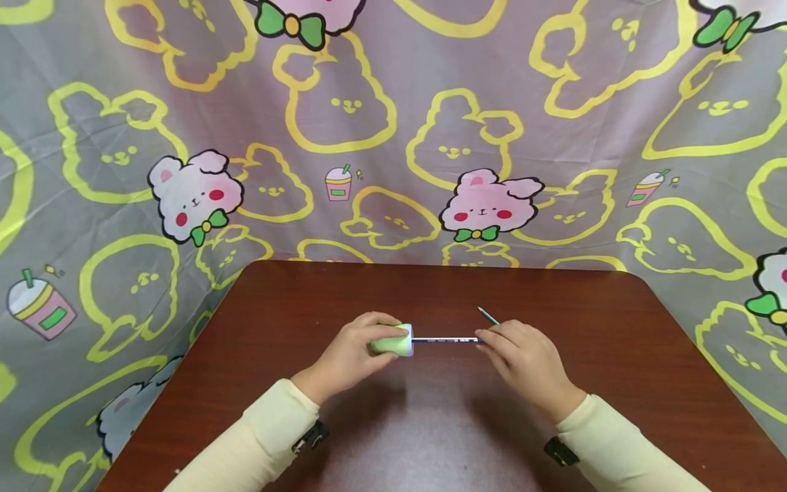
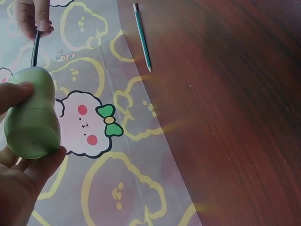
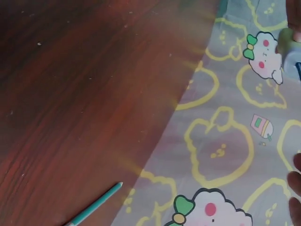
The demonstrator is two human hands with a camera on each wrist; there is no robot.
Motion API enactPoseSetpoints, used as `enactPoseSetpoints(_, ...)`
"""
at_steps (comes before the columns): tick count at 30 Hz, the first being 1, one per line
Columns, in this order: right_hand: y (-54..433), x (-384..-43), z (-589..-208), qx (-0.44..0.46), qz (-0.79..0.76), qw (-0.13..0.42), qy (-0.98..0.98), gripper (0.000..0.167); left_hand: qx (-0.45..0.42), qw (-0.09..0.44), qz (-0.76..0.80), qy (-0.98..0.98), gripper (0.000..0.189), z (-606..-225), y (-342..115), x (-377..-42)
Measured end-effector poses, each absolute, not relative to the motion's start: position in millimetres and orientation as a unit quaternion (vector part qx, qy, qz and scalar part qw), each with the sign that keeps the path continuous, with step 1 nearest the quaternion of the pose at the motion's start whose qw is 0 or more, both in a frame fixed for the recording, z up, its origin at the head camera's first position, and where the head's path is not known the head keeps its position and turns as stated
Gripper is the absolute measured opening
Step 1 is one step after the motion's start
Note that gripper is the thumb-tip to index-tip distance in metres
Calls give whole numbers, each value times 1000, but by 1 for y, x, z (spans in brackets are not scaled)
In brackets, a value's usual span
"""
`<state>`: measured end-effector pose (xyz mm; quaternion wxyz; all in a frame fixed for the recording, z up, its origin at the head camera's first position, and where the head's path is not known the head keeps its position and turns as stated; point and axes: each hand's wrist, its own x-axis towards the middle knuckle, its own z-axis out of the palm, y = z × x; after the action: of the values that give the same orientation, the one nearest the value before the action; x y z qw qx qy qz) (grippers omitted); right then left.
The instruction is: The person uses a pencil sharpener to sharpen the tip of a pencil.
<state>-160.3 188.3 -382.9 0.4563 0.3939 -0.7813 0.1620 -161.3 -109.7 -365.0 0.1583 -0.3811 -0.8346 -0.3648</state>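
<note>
My left hand (image 1: 350, 355) grips a light green, waisted pencil sharpener (image 1: 391, 342), which lies sideways above the table with its pale end toward the right. A dark blue and white patterned pencil (image 1: 443, 339) runs from that pale end to my right hand (image 1: 527, 359), whose fingers pinch its far end. The left wrist view shows the rounded green base of the sharpener (image 2: 33, 127) between thumb and fingers. How deep the pencil's tip sits inside is hidden. In the right wrist view only fingertips (image 3: 296, 183) show at the edge.
A teal pencil (image 2: 143, 40) lies on the brown wooden table (image 1: 295, 294) just beyond my right hand. Behind and beside the table hangs a grey curtain (image 1: 393, 171) with cartoon animal prints. Dark bands (image 1: 561, 451) circle both wrists.
</note>
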Motion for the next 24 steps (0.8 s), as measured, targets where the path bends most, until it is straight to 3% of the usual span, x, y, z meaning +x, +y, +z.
enactPoseSetpoints(10,184,-162,-380,429,124,531,-720,30,-389,150,-383,-824,35,-366,-107,-159)
enactPoseSetpoints(15,185,-162,-378,438,124,521,-722,29,-385,138,-395,-823,35,-366,-106,-159)
enactPoseSetpoints(20,186,-160,-379,421,144,445,-777,29,-383,138,-380,-830,35,-367,-107,-159)
enactPoseSetpoints(22,187,-158,-378,406,164,383,-813,19,-387,146,-368,-833,34,-368,-107,-159)
enactPoseSetpoints(24,188,-156,-374,385,201,284,-855,9,-395,159,-353,-833,33,-370,-107,-160)
